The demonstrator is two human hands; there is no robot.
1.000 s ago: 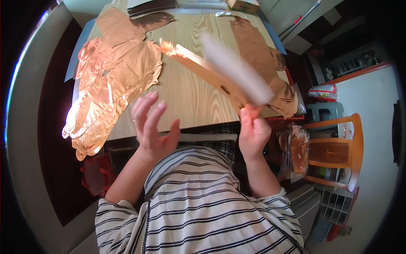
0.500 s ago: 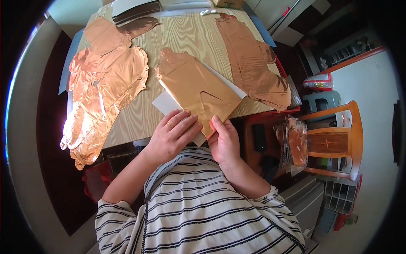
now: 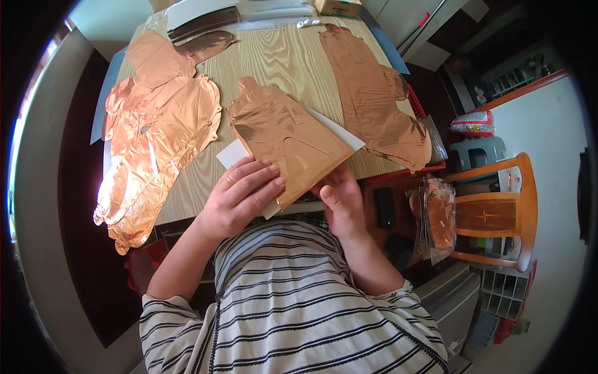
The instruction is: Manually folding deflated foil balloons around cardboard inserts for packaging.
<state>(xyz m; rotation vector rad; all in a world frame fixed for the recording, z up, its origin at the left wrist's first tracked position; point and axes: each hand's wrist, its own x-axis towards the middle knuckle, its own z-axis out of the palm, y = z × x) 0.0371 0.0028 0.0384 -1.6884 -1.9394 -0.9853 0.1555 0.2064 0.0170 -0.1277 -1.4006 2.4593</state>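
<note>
The white card [image 3: 339,129] lies mostly hidden under the folded copper foil piece [image 3: 283,140]; only strips at its 3 and 8 o'clock sides show. The right hand [image 3: 341,202] has its fingertips tucked beneath the foil's lower edge, out of sight. The bench [image 3: 280,62] front edge vanishes behind the striped shirt [image 3: 293,299]. At 12 o'clock, a box [image 3: 336,6] is cut by the frame. The packets [image 3: 436,218] by the chair [image 3: 492,212] are too blurred to identify.

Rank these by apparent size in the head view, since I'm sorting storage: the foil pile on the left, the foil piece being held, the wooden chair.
1. foil pile
2. foil piece, though nearness may enlarge it
3. wooden chair
</note>
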